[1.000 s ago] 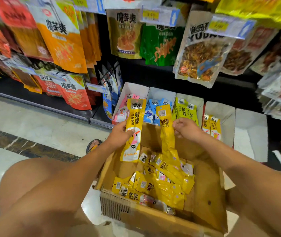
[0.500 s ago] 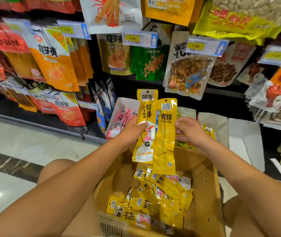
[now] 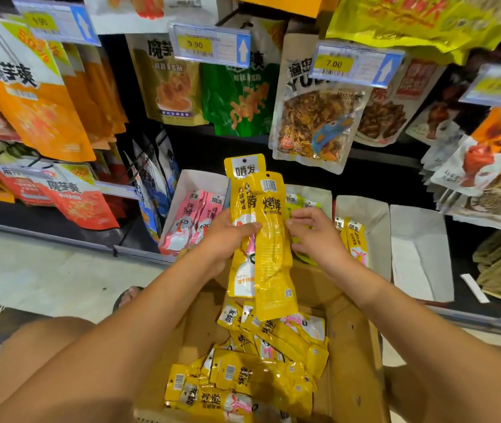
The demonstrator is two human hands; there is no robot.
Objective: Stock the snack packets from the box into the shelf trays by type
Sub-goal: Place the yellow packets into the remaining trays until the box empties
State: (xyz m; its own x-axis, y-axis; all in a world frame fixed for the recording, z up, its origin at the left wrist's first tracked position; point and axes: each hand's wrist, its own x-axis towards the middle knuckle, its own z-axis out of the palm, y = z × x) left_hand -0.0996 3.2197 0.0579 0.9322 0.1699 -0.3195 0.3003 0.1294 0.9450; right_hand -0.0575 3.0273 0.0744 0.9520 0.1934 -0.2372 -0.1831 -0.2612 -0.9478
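— while the box (image 3: 350, 361) lies heaped with loose packets (image 3: 258, 377), how far along?
— looks early. left hand (image 3: 231, 236) grips two yellow packets (image 3: 269, 239) above it, right hand (image 3: 313, 236) pinching their edge; one tray (image 3: 420, 239) bare.

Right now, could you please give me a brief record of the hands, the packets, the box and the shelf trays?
left hand: grips two yellow packets, held upright over the box
right hand: fingertips at the packets' right edge; grip unclear
box: cardboard, open, more yellow packets lying loose inside
shelf trays: pink packets leftmost; yellow-green packets behind the right hand; shelved yellow packets to its right
status: held packets not yet in a tray
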